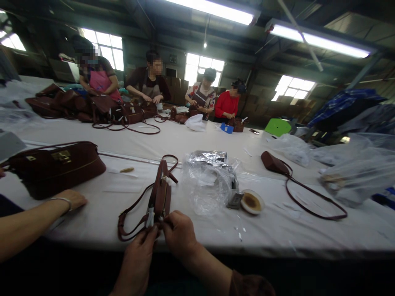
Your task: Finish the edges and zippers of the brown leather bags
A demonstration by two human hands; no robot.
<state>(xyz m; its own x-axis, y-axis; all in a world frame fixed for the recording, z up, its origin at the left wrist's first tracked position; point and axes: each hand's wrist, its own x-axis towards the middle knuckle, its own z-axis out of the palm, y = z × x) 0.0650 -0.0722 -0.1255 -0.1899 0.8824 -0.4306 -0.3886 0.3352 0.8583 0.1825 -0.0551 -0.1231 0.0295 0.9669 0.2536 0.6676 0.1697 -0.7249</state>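
Observation:
A narrow brown bag (161,191) stands on the pale table in front of me, its zipped top facing up and its strap looped out to the left. My left hand (138,255) pinches the bag's near end, beside a small pale tag (150,217). Close against it, my right hand (180,233) has its fingers closed at the same end, by the zip. The fingertips of both hands nearly meet, and the small part between them is too small to make out.
Another person's arm (37,222) reaches in at left, near a larger brown bag (61,166). Right of my bag lie clear plastic wrapping (206,185), a small grey block (235,200) and a round dish (252,202). Another strapped bag (274,163) lies farther right. Several people work across the table.

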